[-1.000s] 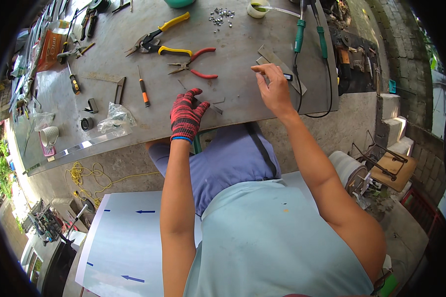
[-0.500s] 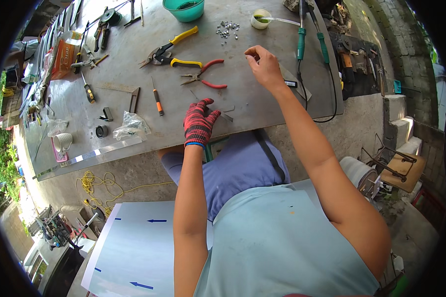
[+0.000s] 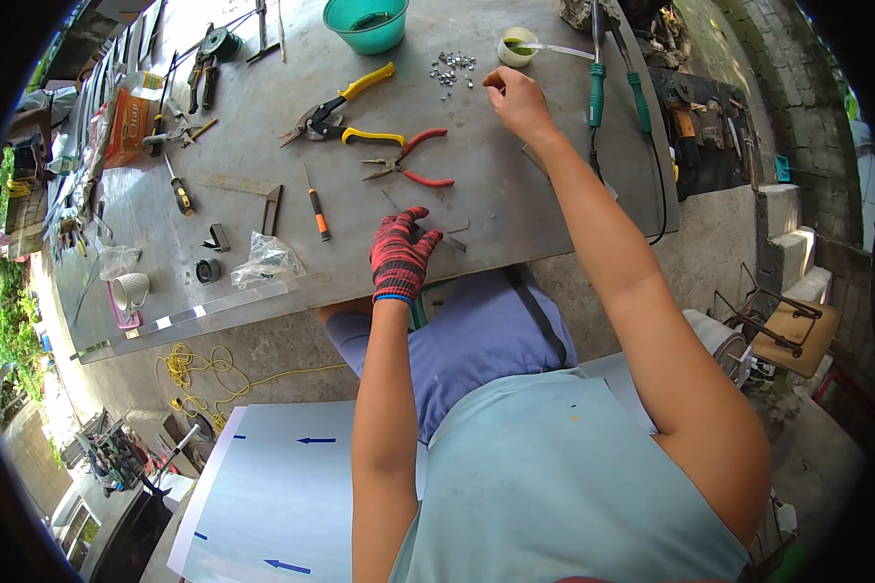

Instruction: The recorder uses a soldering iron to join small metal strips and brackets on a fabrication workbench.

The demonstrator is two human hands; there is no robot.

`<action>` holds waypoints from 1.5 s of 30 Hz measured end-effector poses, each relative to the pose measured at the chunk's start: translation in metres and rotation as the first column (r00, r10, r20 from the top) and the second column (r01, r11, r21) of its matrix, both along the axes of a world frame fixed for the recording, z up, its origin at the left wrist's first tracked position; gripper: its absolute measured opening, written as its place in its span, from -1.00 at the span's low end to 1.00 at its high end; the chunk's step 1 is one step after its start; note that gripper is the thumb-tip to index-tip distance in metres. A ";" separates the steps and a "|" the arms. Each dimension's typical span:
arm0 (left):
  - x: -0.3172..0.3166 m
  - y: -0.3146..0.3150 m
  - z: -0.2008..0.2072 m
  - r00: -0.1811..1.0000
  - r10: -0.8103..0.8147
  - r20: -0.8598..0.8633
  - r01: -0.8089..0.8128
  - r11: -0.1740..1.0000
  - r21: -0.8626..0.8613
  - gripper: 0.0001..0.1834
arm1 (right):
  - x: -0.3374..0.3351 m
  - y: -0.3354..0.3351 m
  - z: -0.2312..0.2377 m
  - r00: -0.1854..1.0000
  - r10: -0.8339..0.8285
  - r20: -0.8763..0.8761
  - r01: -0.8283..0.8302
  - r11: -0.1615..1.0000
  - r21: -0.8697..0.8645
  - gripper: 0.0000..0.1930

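Observation:
My left hand [image 3: 401, 251], in a red and black knitted glove, rests near the table's front edge. Its fingers curl over a thin metal piece [image 3: 454, 243], mostly hidden under the glove. My bare right hand [image 3: 518, 102] hovers farther off with thumb and fingers pinched together; what they hold, if anything, is too small to make out. Just beyond it stands a small round tub [image 3: 516, 47] with green contents and a pale stick across its rim. Small shiny metal bits [image 3: 452, 68] lie scattered left of the right hand. Red-handled pliers [image 3: 408, 160] lie between my hands.
Yellow-handled snips [image 3: 340, 117], an orange screwdriver [image 3: 318, 214] and a try square [image 3: 262, 194] lie to the left. A green bowl [image 3: 365, 37] stands at the back. Two green-handled soldering irons [image 3: 596, 95] with cords are at the right. A crumpled plastic bag [image 3: 267, 260] sits near the front edge.
My right hand has moved away from me, closer to the tub and the metal bits. The left hand stays over the metal piece. The whole view has shifted slightly.

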State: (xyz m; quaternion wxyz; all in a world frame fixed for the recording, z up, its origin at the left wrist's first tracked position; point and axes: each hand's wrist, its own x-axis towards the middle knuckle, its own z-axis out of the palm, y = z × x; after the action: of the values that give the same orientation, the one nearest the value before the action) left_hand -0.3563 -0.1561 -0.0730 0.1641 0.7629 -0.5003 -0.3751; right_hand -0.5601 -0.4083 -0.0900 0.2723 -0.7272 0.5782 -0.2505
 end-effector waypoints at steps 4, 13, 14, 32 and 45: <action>-0.002 -0.002 0.002 0.999 -0.008 0.034 0.009 0.999 -0.050 -0.50 | 0.007 -0.005 0.001 1.000 0.010 -0.020 -0.010 1.000 0.016 -0.82; -0.001 -0.003 0.005 1.000 -0.002 0.008 0.002 1.000 -0.013 -0.50 | 0.052 -0.013 0.031 0.986 0.138 0.094 -0.137 0.990 -0.020 -0.81; -0.001 -0.002 0.007 1.000 0.005 0.013 -0.004 1.000 -0.022 -0.50 | 0.061 -0.016 0.041 0.977 0.169 0.130 -0.164 0.985 -0.044 -0.81; -0.002 -0.004 0.012 0.999 -0.018 0.029 0.017 0.999 0.037 -0.46 | 0.145 -0.135 0.044 0.924 -0.249 0.289 0.001 0.759 0.651 -0.58; -0.002 -0.001 0.001 1.000 0.003 0.017 -0.003 1.000 -0.018 -0.48 | 0.082 -0.017 0.075 0.902 -0.175 0.395 -0.026 0.890 0.455 -0.69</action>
State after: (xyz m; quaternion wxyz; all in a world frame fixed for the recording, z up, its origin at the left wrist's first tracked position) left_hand -0.3578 -0.1573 -0.0722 0.1672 0.7653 -0.5040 -0.3638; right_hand -0.4785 -0.4255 -0.0145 0.5421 -0.5486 0.5750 -0.2729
